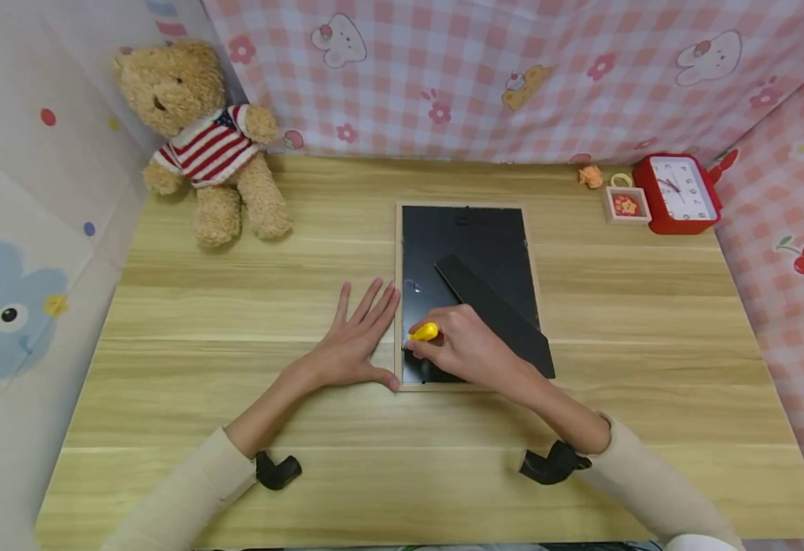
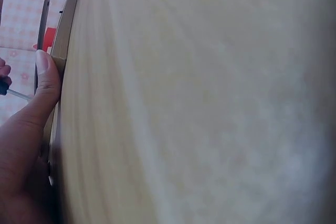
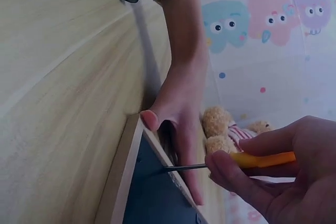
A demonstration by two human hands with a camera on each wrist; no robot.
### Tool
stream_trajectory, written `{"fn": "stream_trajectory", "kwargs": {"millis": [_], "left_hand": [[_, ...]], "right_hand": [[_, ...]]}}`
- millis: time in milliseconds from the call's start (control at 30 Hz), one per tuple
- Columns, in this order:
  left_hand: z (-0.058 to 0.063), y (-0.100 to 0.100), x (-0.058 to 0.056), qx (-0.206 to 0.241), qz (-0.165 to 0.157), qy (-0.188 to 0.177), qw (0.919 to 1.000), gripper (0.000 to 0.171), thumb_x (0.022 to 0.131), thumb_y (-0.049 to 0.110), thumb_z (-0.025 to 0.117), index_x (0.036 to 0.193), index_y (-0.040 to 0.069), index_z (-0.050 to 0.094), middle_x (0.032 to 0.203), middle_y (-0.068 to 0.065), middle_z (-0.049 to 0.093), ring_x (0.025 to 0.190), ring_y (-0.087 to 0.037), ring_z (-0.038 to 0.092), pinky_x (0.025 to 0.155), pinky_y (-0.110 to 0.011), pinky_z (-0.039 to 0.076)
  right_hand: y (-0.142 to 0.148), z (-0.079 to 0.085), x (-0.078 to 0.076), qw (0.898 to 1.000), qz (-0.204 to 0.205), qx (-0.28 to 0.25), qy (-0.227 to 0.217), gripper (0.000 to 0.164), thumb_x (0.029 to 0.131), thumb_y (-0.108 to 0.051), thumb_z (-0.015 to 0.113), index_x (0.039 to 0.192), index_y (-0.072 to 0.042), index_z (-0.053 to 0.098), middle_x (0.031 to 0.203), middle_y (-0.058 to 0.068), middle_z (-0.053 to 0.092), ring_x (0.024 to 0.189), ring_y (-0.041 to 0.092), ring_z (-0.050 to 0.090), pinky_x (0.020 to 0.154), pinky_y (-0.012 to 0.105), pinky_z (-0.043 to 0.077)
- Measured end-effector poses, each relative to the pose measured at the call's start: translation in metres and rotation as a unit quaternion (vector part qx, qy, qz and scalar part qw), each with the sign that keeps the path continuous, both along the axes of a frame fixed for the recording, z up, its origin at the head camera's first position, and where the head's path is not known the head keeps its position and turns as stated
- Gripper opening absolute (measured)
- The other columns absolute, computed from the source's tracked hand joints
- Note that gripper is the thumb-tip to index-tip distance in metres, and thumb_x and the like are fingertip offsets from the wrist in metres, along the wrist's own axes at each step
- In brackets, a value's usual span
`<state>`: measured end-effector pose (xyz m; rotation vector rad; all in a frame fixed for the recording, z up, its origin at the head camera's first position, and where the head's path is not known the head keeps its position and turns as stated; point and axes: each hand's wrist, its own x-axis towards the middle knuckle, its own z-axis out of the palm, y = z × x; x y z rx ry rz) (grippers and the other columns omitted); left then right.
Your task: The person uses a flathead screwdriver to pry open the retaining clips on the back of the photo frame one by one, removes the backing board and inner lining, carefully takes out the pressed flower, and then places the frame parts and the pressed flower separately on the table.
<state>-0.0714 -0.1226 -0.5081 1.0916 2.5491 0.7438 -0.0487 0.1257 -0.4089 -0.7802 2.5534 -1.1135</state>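
A picture frame (image 1: 467,237) lies face down on the table, its black back and folding stand (image 1: 498,314) showing inside a light wooden rim. My right hand (image 1: 471,344) grips a screwdriver (image 3: 262,159) by its yellow handle. In the right wrist view the thin metal shaft points at the inner edge of the wooden rim, its tip on the black backing. My left hand (image 1: 354,344) is spread flat along the frame's left side, with fingertips and thumb (image 2: 43,69) against the rim.
A teddy bear (image 1: 212,145) in a striped sweater sits at the back left. On the back right stand a red alarm clock (image 1: 681,195), a small wooden box (image 1: 626,206) and a crumpled orange piece (image 1: 590,177). Patterned curtains (image 1: 436,76) hang behind the table (image 1: 236,321).
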Motion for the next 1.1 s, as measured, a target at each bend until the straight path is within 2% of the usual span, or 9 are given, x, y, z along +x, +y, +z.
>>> {"fn": "stream_trajectory", "kwargs": {"millis": [167,333,433,567,667,767,867,967,1100], "left_hand": [[0.000,-0.001,0.000,0.006,0.000,0.000,1.0000,0.151,0.073,0.106,0.037,0.175,0.000,0.002,0.185,-0.018,-0.005,0.171,-0.035,-0.018,0.127,-0.067,-0.028],[0.000,-0.002,0.000,0.005,0.001,0.002,1.0000,0.150,0.074,0.104,0.040,0.175,-0.001,0.002,0.185,-0.019,-0.005,0.171,-0.036,-0.017,0.127,-0.067,-0.028],[0.000,-0.003,0.000,0.003,0.003,0.002,1.0000,0.149,0.074,0.101,0.044,0.175,-0.001,0.003,0.185,-0.018,-0.004,0.171,-0.036,-0.016,0.127,-0.067,-0.028],[0.003,-0.002,0.001,0.001,0.001,-0.004,1.0000,0.148,0.076,0.099,0.051,0.175,-0.001,0.003,0.185,-0.018,-0.004,0.171,-0.036,-0.016,0.127,-0.066,-0.028],[0.005,-0.001,0.002,0.011,-0.001,-0.011,0.9999,0.149,0.077,0.100,0.052,0.174,-0.002,0.004,0.184,-0.019,-0.004,0.171,-0.037,-0.016,0.127,-0.067,-0.028],[0.005,0.000,0.002,0.010,-0.001,-0.001,1.0000,0.149,0.077,0.102,0.048,0.174,-0.004,0.005,0.184,-0.021,-0.003,0.171,-0.038,-0.014,0.127,-0.068,-0.027],[0.006,0.000,0.004,-0.006,0.002,0.010,0.9999,0.148,0.079,0.092,0.066,0.174,-0.004,0.005,0.184,-0.021,-0.003,0.171,-0.039,-0.011,0.128,-0.068,-0.025],[0.010,0.002,0.008,-0.023,-0.005,0.010,0.9997,0.148,0.077,0.071,0.087,0.173,-0.006,0.003,0.184,-0.023,-0.006,0.171,-0.041,-0.011,0.128,-0.069,-0.024],[0.012,0.008,0.015,-0.042,-0.017,0.006,0.9989,0.152,0.077,0.069,0.089,0.172,-0.009,-0.001,0.182,-0.026,-0.010,0.170,-0.042,-0.011,0.127,-0.071,-0.023]], "right_hand": [[-0.007,0.002,-0.002,0.999,0.006,0.017,0.029,0.018,0.095,-0.007,0.083,0.106,0.007,0.083,0.095,0.015,0.084,0.077,0.017,0.076,0.071,0.027,0.065],[-0.017,0.005,-0.005,0.998,0.024,0.035,0.057,0.011,0.095,-0.007,0.082,0.093,0.003,0.082,0.079,0.008,0.079,0.065,0.011,0.066,0.062,0.021,0.057],[-0.020,0.009,-0.007,0.996,0.035,0.047,0.063,0.012,0.096,-0.008,0.081,0.090,0.003,0.080,0.077,0.008,0.077,0.063,0.010,0.065,0.061,0.021,0.057],[-0.011,0.015,-0.012,0.996,0.047,0.049,0.053,0.015,0.099,-0.013,0.082,0.099,0.002,0.083,0.089,0.010,0.081,0.071,0.012,0.071,0.066,0.026,0.062],[0.007,0.024,-0.022,0.998,0.031,0.027,0.057,0.019,0.102,-0.015,0.080,0.109,0.002,0.080,0.108,0.013,0.078,0.086,0.019,0.072,0.079,0.036,0.064],[0.027,0.034,-0.047,0.996,-0.009,-0.016,0.085,0.019,0.107,-0.010,0.072,0.118,0.005,0.074,0.119,0.018,0.073,0.097,0.027,0.073,0.088,0.044,0.063],[0.050,0.034,-0.088,0.993,-0.052,-0.025,0.098,0.021,0.110,-0.002,0.062,0.126,0.010,0.068,0.122,0.025,0.073,0.099,0.034,0.072,0.089,0.046,0.059],[0.078,0.024,-0.136,0.991,-0.089,0.032,0.090,0.028,0.111,0.002,0.053,0.134,0.015,0.064,0.126,0.034,0.069,0.103,0.042,0.065,0.094,0.053,0.054],[0.112,0.002,-0.185,0.984,-0.109,0.116,0.080,0.037,0.108,0.004,0.050,0.140,0.018,0.061,0.128,0.041,0.065,0.099,0.050,0.059,0.097,0.062,0.048]]}}
